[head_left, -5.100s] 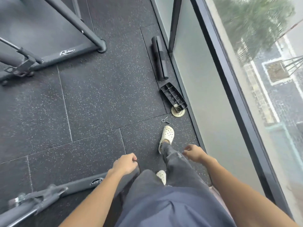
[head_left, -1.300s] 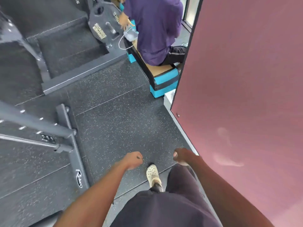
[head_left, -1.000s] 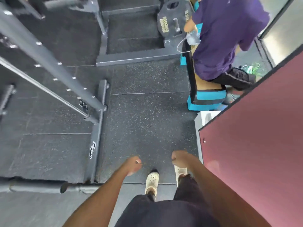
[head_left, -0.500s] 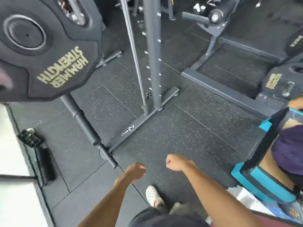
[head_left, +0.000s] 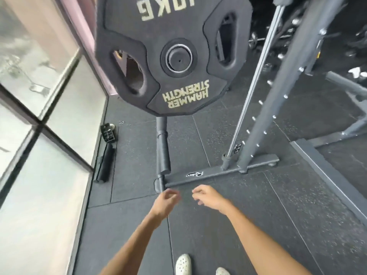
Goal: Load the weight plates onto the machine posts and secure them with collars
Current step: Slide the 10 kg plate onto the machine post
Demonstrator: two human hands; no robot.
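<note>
A black 10 kg Hammer Strength weight plate (head_left: pixel 174 26) sits on a machine post (head_left: pixel 179 58), close to the camera at top centre. The post's end shows through the plate's hole, and I see no collar on it. Below the plate a dark grey padded bar (head_left: pixel 163 148) slopes down to the machine's base rail (head_left: pixel 214 174). My left hand (head_left: pixel 165 200) and my right hand (head_left: pixel 208 197) hover side by side above the floor just in front of that rail. Both are blurred, with fingers loosely curled and nothing in them.
Grey uprights (head_left: pixel 278 92) with peg holes rise at the right of the plate. A glass wall (head_left: pixel 39 135) runs along the left. On the floor beside it lie a black ribbed tray (head_left: pixel 108 133) and a black roller (head_left: pixel 106 165). My two white clogs (head_left: pixel 183 264) show at the bottom.
My view has swung left across the gym, past a seated person, and now faces the plate on its post. Both hands have loosened from fists.
</note>
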